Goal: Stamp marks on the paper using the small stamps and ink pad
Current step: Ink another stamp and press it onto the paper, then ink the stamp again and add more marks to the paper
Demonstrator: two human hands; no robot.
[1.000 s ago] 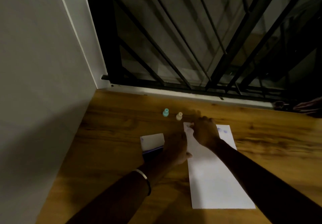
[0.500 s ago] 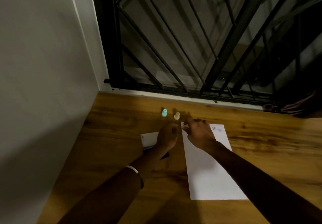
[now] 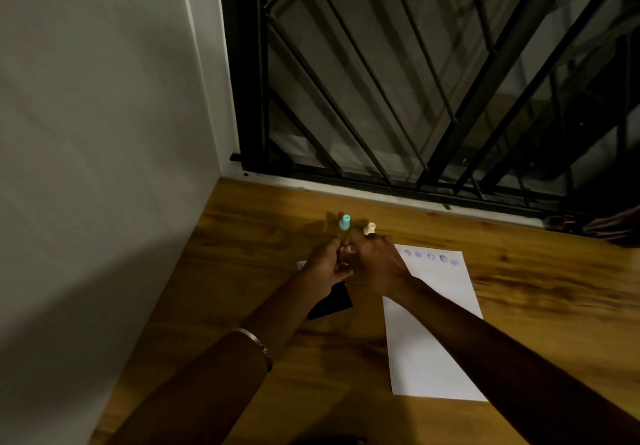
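Observation:
Two small stamps stand upright on the wooden table: a teal stamp (image 3: 344,222) and a cream stamp (image 3: 369,228) to its right. Just in front of them my left hand (image 3: 327,268) and my right hand (image 3: 377,264) meet fingertip to fingertip, fingers curled. Whatever lies between the fingertips is hidden. The white paper (image 3: 433,327) lies to the right under my right forearm, with a row of blue stamp marks (image 3: 431,257) along its far edge. The dark ink pad (image 3: 332,302) and its pale lid (image 3: 301,264) show partly under my left hand.
A white wall (image 3: 104,133) runs along the table's left side. A black metal window grille (image 3: 415,81) closes off the far edge. Another person's hand (image 3: 613,228) rests at the far right by the grille. A metal bangle (image 3: 256,344) circles my left forearm.
My right hand has lifted off the top of the paper and moved left. My left hand has risen from the ink pad to meet it. The stamp marks are uncovered.

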